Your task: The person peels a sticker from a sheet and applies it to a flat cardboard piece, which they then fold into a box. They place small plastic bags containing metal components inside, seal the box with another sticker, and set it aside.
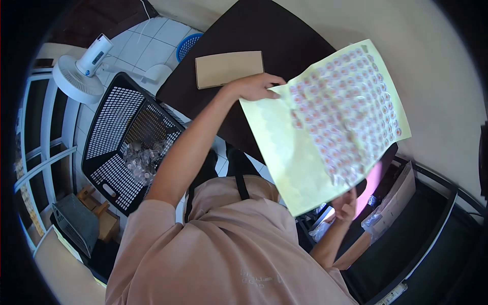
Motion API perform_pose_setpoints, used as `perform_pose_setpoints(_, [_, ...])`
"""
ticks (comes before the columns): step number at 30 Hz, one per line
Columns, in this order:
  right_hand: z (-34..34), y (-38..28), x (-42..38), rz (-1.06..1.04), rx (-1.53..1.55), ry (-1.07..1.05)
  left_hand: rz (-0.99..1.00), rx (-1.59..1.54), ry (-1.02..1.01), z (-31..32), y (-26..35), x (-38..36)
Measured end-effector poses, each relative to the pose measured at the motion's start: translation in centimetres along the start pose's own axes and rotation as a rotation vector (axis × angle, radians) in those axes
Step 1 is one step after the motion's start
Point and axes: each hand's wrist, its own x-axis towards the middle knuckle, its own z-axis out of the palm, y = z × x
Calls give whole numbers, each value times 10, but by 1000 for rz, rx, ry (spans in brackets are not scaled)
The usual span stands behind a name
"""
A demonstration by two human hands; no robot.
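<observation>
A large pale yellow sheet [284, 157] is held up over the dark table, tilted. Rows of small round stickers with reddish centres [345, 112] cover its right part, while its left part is bare. My left hand [259, 86] grips the sheet's upper left edge, thumb on one side and fingers on the other. At the bottom edge, my right hand [345, 204] is partly hidden by the sheet, and its fingers look bent against that edge. A flat brown cardboard piece [230, 69] lies on the table [290, 30] near my left hand.
To the left stands a black basket [114, 107] with clear plastic pieces [145, 162] inside, beside a white fan [79, 76]. A blue basket [187, 47] is behind the table. A black rack [422, 223] with a cardboard box [394, 203] is at the right.
</observation>
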Motion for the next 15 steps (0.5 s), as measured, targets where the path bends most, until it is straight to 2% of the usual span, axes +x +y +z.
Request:
perform_pose_setpoints(1, [-4, 18, 3, 80, 168, -26, -59, 171, -56, -11, -15, 3])
perform_pose_setpoints(2, [1, 30, 11, 68, 257, -1, -117, 343, -115, -20, -24, 6])
perform_pose_setpoints(3, [3, 39, 22, 53, 344, 20, -118, 345, -114, -27, -27, 8])
perform_pose_setpoints(5, [-20, 57, 38, 154, 356, 344, -295, 569, -142, -34, -33, 9])
perform_pose_setpoints(9, [-18, 51, 80, 183, 226, 606, -257, 524, -223, -41, -34, 16])
perform_pose_setpoints(12, [-31, 54, 102, 276, 62, 618, -270, 535, -275, -38, -23, 17])
perform_pose_setpoints(15, [-15, 60, 109, 221, -50, 657, -279, 589, -313, -39, -19, 23])
